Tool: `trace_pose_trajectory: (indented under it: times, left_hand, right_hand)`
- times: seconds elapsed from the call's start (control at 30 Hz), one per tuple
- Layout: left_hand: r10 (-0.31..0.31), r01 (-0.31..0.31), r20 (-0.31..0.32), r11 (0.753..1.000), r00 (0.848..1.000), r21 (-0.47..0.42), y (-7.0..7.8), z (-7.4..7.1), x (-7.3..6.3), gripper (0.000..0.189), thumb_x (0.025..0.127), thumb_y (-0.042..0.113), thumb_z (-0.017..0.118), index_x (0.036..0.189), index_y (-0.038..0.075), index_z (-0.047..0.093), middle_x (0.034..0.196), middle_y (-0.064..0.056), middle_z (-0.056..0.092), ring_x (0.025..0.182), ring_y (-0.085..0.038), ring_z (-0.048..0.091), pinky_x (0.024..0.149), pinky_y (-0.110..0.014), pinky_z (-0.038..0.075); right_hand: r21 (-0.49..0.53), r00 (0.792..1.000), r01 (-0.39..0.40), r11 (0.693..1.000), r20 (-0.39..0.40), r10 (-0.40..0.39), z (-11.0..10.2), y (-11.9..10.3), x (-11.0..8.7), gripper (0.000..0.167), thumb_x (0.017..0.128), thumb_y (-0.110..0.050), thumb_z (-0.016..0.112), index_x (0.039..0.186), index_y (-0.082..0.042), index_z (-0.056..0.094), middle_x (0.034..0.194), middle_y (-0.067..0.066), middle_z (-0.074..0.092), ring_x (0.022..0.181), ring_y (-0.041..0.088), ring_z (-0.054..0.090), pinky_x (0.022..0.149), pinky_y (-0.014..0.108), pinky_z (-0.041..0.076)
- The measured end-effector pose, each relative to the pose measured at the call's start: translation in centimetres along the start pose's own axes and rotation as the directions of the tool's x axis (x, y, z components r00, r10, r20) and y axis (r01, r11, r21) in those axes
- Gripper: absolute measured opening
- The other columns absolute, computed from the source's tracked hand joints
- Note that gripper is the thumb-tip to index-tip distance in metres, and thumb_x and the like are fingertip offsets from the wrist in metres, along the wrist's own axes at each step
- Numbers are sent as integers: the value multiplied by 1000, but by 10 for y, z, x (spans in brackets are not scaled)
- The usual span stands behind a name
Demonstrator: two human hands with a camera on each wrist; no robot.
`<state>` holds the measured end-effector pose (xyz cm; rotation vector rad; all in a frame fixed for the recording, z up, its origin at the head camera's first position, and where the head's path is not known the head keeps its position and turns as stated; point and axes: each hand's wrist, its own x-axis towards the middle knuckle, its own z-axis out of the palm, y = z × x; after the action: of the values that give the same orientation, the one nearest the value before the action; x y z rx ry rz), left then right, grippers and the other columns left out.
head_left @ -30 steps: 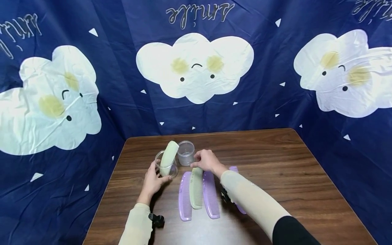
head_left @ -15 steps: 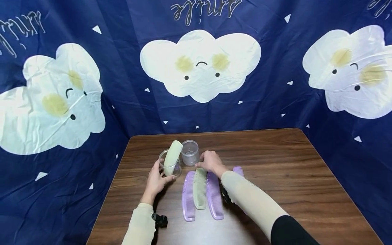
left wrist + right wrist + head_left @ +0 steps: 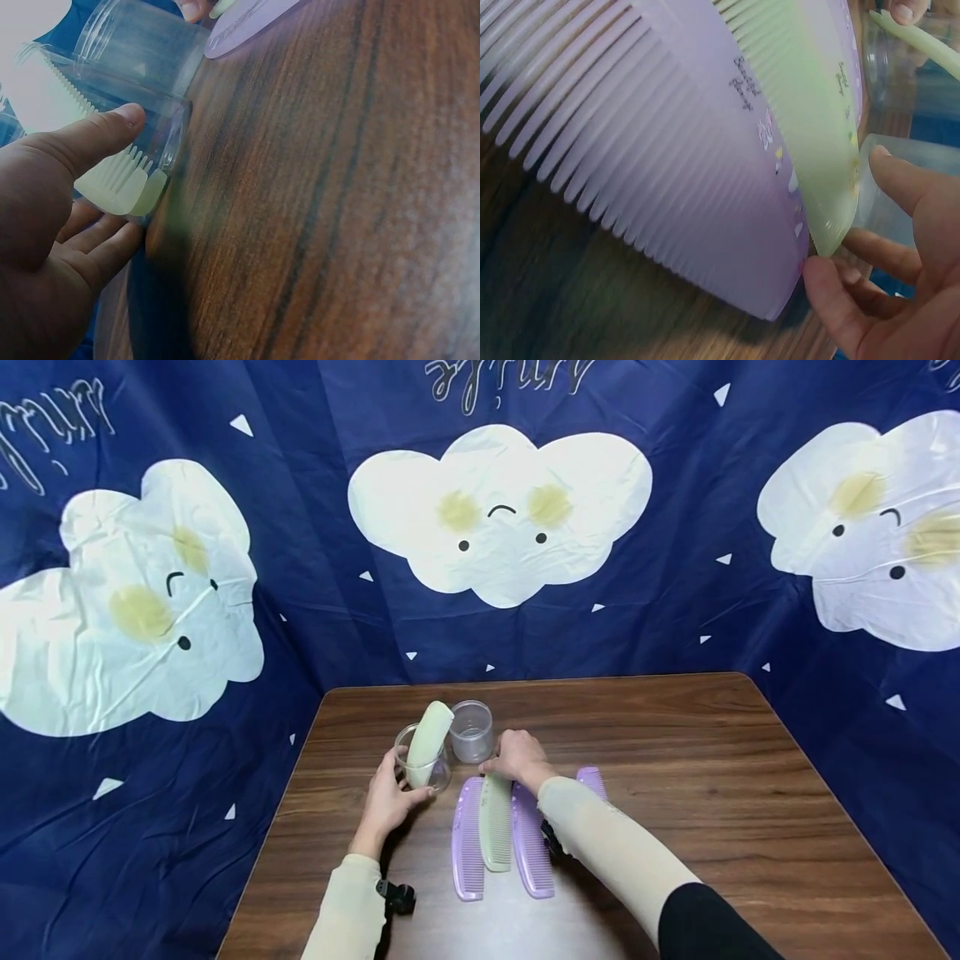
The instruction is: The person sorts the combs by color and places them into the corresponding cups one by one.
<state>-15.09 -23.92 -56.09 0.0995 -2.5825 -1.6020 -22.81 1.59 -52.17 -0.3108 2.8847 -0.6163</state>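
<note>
My left hand (image 3: 385, 802) holds a clear plastic cup (image 3: 441, 778), thumb on the near side and fingers round the far side. A pale green comb (image 3: 429, 745) leans in that cup, its upper end above the rim. In the left wrist view, its teeth (image 3: 124, 169) show through the wall. My right hand (image 3: 517, 755) grips the far end of another pale green comb (image 3: 495, 831), flat on the table between two purple combs. In the right wrist view, the thumb is at one edge of this green comb (image 3: 817, 150) and fingertips are at its end.
One purple comb (image 3: 468, 843) lies left of the green one, another (image 3: 534, 852) right of it. A further purple comb (image 3: 592, 781) is partly hidden by my right forearm. A second clear cup (image 3: 472, 737) stands behind, on the wooden table (image 3: 697, 793) before a blue cloth.
The whole head view has shifted slightly, so the table sits a little further right. Both hands keep their places at the cup and the green comb.
</note>
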Motion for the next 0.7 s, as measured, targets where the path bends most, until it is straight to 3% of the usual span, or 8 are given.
trace_pose_trajectory:
  times: [0.17,0.4,0.7]
  left_hand:
    - [1,-1,-2,1000,1000,-8,1,0,0,94,68,-4,92,146,2,40,145,-24,51,137,-37,52,108,-40,54]
    - [1,-1,-2,1000,1000,1,0,1,0,94,68,-4,92,146,2,40,145,-24,50,138,-38,51,109,-40,54]
    - [6,-6,7,1000,1000,2,-1,0,1,95,69,-2,92,147,1,39,146,-25,50,138,-39,51,109,-41,54]
  right_hand:
    - [-37,999,-29,999,-29,28,6,-4,2,44,67,-51,92,69,-16,64,82,5,71,75,21,65,64,38,58]
    - [-18,997,-40,999,-63,39,9,-8,0,43,66,-44,92,79,-9,70,85,11,73,77,24,67,69,39,62]
    - [20,996,-84,996,-36,85,3,-10,-1,37,72,-40,87,79,-9,68,83,10,70,73,23,64,67,38,60]
